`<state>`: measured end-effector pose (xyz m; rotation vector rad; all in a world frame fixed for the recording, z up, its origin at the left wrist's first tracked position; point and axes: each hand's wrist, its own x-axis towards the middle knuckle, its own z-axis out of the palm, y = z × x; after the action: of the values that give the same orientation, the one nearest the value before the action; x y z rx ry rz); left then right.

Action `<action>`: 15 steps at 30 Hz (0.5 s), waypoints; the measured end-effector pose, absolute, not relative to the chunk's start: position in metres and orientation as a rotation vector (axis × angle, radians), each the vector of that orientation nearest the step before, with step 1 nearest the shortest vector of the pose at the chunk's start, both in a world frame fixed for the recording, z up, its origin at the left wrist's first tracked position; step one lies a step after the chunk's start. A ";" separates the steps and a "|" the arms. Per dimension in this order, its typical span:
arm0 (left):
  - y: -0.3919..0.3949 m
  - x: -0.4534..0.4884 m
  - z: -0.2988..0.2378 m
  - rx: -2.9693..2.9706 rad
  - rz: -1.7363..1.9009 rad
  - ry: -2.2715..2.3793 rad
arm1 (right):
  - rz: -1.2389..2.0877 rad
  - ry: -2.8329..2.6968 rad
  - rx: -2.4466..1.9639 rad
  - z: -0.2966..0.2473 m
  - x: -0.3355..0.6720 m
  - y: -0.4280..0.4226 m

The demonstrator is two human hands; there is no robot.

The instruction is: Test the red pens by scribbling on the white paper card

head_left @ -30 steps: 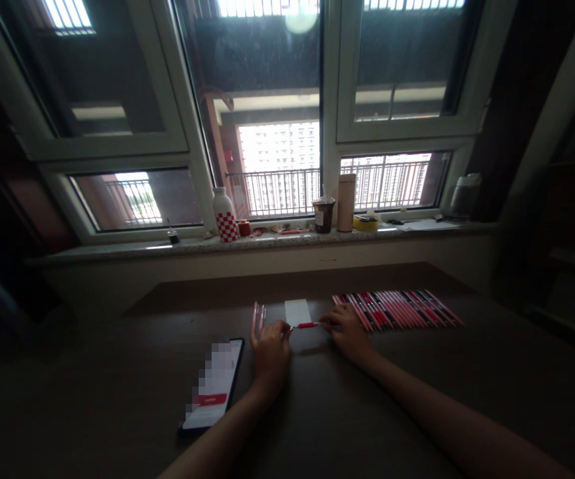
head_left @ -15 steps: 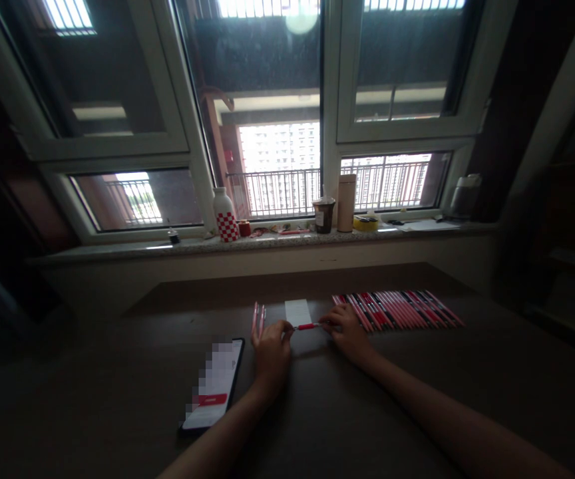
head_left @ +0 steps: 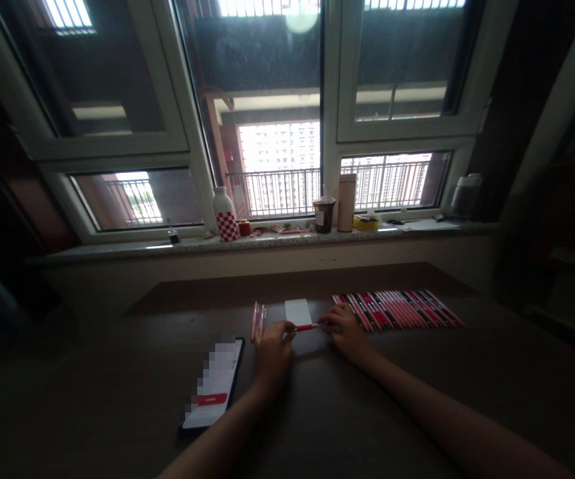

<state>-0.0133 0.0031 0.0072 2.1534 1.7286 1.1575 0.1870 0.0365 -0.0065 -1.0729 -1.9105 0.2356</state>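
Note:
A slim pencil point(head_left: 305, 327) with a red middle section lies crosswise between my hands, just in front of a small white card point(head_left: 297, 311). My left hand point(head_left: 273, 349) pinches its left end, and my right hand point(head_left: 346, 330) pinches its right end. Beside my left hand, two pink pencils point(head_left: 255, 320) lie on the table, their near ends close to my fingers. Right of my right hand is a tight row of pink, red and black pencils point(head_left: 400, 311), with its left part behind my fingers.
A phone point(head_left: 216, 382) with a lit screen lies on the brown table point(head_left: 367, 419), left of my left forearm. Along the windowsill point(head_left: 277, 243) stand a checkered bottle point(head_left: 226, 216), a cup point(head_left: 323, 216), a tan flask point(head_left: 346, 203) and a yellow tape roll point(head_left: 366, 223).
The pencil between my hands has shifted very slightly left and turned a little. My left hand moved marginally; my right hand stays nearly in place.

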 end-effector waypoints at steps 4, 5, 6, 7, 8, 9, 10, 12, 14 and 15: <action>0.003 -0.013 0.008 2.163 1.144 1.776 | 0.219 -1.914 -1.035 -0.007 0.187 0.037; 0.003 -0.013 0.008 2.168 1.137 1.786 | 0.217 -1.912 -1.026 -0.007 0.187 0.037; 0.003 -0.013 0.008 2.171 1.130 1.794 | 0.216 -1.912 -1.019 -0.007 0.187 0.037; 0.003 -0.012 0.008 2.173 1.123 1.801 | 0.215 -1.913 -1.012 -0.007 0.187 0.037; 0.003 -0.012 0.008 2.173 1.118 1.807 | 0.213 -1.913 -1.007 -0.007 0.187 0.037; 0.003 -0.012 0.008 2.173 1.114 1.811 | 0.213 -1.913 -1.002 -0.007 0.187 0.037; 0.003 -0.012 0.008 2.174 1.110 1.816 | 0.214 -1.913 -0.997 -0.007 0.187 0.037; 0.004 -0.012 0.008 2.182 1.102 1.830 | 0.216 -1.913 -0.988 -0.007 0.187 0.036; 0.004 -0.012 0.007 2.190 1.095 1.847 | 0.219 -1.915 -0.978 -0.006 0.187 0.036; 0.005 -0.012 0.007 2.193 1.093 1.853 | 0.220 -1.918 -0.974 -0.006 0.187 0.036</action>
<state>-0.0119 0.0048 0.0069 2.1934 1.8534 1.0926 0.1872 0.0365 -0.0063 -0.9736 -1.9176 0.2200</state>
